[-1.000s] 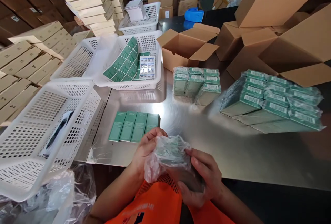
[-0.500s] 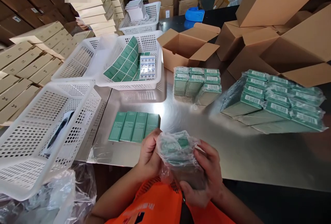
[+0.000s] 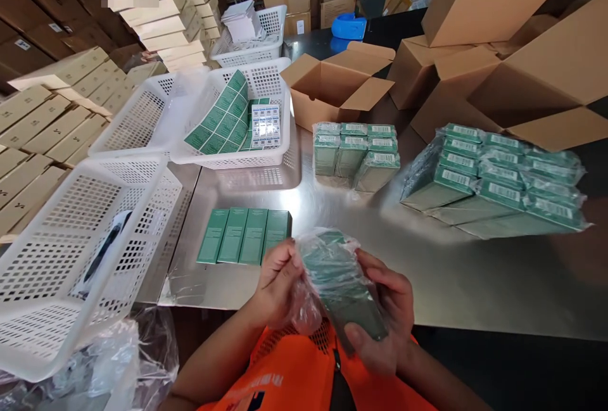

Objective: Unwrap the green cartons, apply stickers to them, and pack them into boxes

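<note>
Between my hands, above the table's near edge, is a bundle of green boxes (image 3: 339,275) in a clear plastic bag. My left hand (image 3: 278,281) pinches the loose plastic at the bag's left side. Around the right side of the bundle my right hand (image 3: 387,309) is closed, with the thumb across its lower front. How many boxes the bag holds is hard to see through the wrinkled film. Just left of and beyond the bundle, several green boxes (image 3: 244,237) lie side by side on the metal table (image 3: 427,284).
Wrapped green boxes stand in a small group (image 3: 354,151) and a larger group (image 3: 494,183). White baskets (image 3: 85,233) line the left; one holds green label sheets (image 3: 223,116). Open cartons (image 3: 332,85) stand behind. Clear plastic bags (image 3: 109,360) hang lower left. A person is partly visible far left.
The bagged bundle has tilted in my hands, so more of its green front shows. My left hand still pinches the plastic. The whole view has shifted slightly.
</note>
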Demonstrator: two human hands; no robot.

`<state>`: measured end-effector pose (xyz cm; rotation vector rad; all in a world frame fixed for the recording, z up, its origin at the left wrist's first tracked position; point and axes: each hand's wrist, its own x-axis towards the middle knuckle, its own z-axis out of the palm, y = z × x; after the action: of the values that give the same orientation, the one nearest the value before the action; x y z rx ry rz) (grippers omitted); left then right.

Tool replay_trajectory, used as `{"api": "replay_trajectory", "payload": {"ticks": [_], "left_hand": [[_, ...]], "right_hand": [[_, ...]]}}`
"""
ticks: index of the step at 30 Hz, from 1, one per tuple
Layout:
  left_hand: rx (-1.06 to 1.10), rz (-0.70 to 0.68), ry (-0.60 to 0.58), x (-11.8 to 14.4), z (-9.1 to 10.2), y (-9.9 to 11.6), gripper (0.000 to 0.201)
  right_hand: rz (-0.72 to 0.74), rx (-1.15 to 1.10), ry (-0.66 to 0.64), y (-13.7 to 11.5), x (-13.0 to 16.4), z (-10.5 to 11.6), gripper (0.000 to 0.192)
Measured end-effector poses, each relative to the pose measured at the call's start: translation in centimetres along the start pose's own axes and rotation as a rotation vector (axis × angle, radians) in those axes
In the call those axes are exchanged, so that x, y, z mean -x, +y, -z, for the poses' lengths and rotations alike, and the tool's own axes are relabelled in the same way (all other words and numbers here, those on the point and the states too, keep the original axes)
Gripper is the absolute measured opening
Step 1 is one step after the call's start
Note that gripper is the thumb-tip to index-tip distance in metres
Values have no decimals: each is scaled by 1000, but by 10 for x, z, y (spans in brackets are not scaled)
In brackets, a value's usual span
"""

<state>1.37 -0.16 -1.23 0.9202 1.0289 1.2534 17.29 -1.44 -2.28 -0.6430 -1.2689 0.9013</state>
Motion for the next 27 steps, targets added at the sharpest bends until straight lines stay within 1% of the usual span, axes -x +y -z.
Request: {"api": "replay_trajectory", "payload": {"ticks": [2,3,4,5,7,9,10,11,13,14,15,16,18,19,20,21,22,23,25,26,27], "left_hand": [[20,162,-130,6,-13,-3,42],[12,214,-191,9,-17,-6,42],[-9,232,-234,12,-20,-8,41],[-45,221,-255,14,-20,-9,39],[-119,148,-239,15,-15,-9,28],[-92,76,-156,12,-7,-3,11],[-23,65,-112,9,-3,2,16],[67,73,-85,6,-1,6,29],[229,127,-93,1,-1,13,54],[270,171,-105,0,-3,13,60],[282,223,-109,0,-6,13,59],[281,274,-92,1,-10,10,54],[272,354,-30,3,-15,4,43],[269,368,-3,5,-15,2,40],[263,363,8,5,-15,1,40],[246,356,-7,6,-13,1,42],[209,352,-37,6,-11,2,44],[161,354,-85,5,-8,4,45],[73,379,-199,4,-4,7,49],[50,386,-239,3,-2,7,51],[44,388,-266,4,-1,7,53]], "right_hand": [[-54,-5,55,-4,1,-2,51],[-86,-8,75,-6,1,-2,50],[-105,-13,80,-8,1,-1,50],[-113,-11,76,-9,-1,0,51],[-75,22,38,-10,-4,3,52],[-14,87,34,-8,-8,6,47],[-5,125,52,-6,-9,6,44],[-2,158,72,-3,-9,5,41],[7,227,104,4,-7,0,39],[25,266,109,8,-5,-3,40],[53,303,103,12,-3,-6,41],[81,343,93,16,0,-8,44],[112,398,64,21,4,-9,49],[101,404,53,22,5,-7,52],[72,408,52,21,4,-4,56],[20,410,52,20,2,-1,62],[-68,401,31,17,-1,4,67],[-191,376,-21,13,-6,7,68],[-465,283,-155,5,-18,13,60],[-574,224,-197,1,-25,15,53],[-645,177,-199,-2,-33,16,46]]}}
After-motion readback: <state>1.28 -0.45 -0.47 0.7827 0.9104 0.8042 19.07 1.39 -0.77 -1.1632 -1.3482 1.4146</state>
